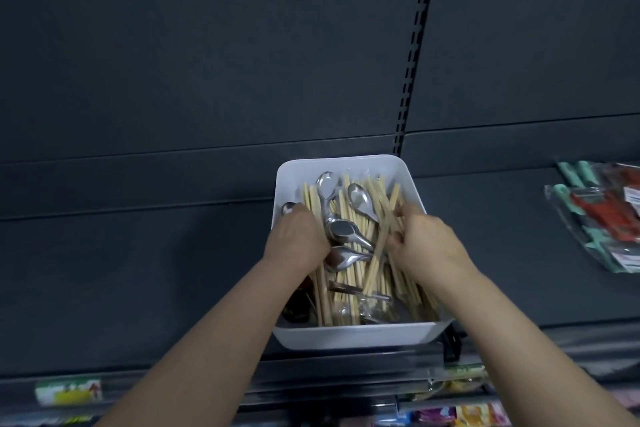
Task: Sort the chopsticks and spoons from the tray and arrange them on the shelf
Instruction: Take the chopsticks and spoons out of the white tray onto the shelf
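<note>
- Chopsticks [346, 291] and spoons [346, 230] are heaped in a tray [353, 338] on the shelf [138, 270].
- Some chopsticks are pinched by the right hand [424, 239]; the left hand [296, 239] grip is hidden.
- Light and stiff, they are likely best taken mid-length.

White rectangular tray [353, 336] on a dark shelf [138, 270], filled with jumbled pale wooden chopsticks [322, 302] and shiny metal spoons [360, 199].

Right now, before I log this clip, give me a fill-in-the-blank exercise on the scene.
1. The metal spoons lie in a ____ tray.
2. The fingers of the right hand curl round wooden ____.
3. Packets lie on the shelf to the tray's ____.
Missing words: white; chopsticks; right.
</note>
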`<action>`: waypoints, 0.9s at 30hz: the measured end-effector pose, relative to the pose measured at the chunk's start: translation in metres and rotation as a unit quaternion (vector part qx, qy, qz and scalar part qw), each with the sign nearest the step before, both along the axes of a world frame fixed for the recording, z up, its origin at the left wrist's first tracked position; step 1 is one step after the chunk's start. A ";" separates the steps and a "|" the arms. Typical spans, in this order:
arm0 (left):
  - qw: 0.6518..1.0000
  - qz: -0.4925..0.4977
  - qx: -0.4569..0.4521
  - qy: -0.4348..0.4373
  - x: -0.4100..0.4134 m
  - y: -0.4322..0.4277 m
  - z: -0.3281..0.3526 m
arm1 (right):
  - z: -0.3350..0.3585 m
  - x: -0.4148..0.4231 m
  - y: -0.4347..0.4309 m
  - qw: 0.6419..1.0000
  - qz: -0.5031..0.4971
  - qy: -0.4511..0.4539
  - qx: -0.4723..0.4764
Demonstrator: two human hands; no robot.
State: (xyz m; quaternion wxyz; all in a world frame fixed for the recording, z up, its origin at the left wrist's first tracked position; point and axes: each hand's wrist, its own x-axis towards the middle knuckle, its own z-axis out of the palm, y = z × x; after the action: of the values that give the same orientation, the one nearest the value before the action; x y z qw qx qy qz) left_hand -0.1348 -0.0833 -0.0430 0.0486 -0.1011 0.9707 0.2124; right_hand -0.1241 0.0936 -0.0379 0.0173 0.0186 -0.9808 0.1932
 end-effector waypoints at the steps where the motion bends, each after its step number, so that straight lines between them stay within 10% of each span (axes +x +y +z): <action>1: 1.000 0.007 0.011 -0.001 0.000 -0.001 0.001 | 0.000 -0.002 0.000 1.000 -0.003 -0.002 0.007; 10: 0.983 0.018 0.139 0.117 0.004 -0.017 0.012 | -0.004 -0.018 -0.018 0.997 0.015 -0.081 0.006; 17: 0.869 0.171 0.403 0.228 -0.003 -0.063 0.033 | 0.042 -0.020 -0.042 0.988 0.048 0.069 -0.128; 27: 0.932 0.201 0.290 0.089 0.051 -0.228 0.005 | 0.034 0.004 -0.207 0.971 0.214 -0.038 -0.101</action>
State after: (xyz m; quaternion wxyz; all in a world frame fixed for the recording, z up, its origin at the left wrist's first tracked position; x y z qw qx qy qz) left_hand -0.0839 -0.3114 -0.0381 -0.0540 -0.2564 0.8267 0.4979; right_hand -0.1197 -0.1137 -0.0041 -0.0597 0.2184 -0.9295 0.2911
